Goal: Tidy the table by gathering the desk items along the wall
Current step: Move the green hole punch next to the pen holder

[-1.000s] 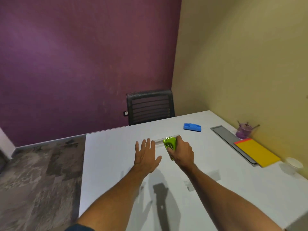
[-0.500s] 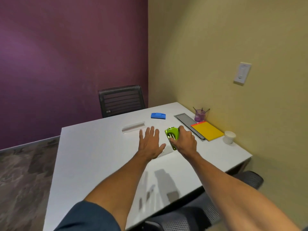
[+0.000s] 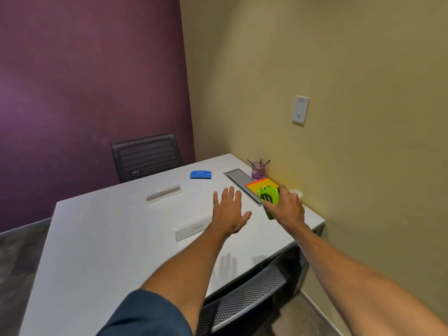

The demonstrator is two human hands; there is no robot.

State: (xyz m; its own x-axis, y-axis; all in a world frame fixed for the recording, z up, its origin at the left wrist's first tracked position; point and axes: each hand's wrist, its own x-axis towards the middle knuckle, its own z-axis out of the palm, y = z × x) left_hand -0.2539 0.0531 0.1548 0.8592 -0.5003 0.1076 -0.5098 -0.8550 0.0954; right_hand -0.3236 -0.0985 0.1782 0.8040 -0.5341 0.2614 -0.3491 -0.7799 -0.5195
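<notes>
Clear sign holder point(image 3: 163, 193) far left on the white table point(image 3: 109, 238), blue eraser point(image 3: 200, 174) beyond, left hand point(image 3: 229, 214) flat, fingers spread, holding nothing, right hand point(image 3: 286, 209) wrapped round the green stapler point(image 3: 268, 198), over the yellow notepad point(image 3: 263, 184) by the right wall, purple pen cup point(image 3: 258, 170) farther along.

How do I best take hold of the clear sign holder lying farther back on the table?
Pinch the clear sign holder near its middle, across its narrow width, coming from above. It is long, thin and lies low on the table, so an end grip would likely let it tip. The left hand is free.
</notes>
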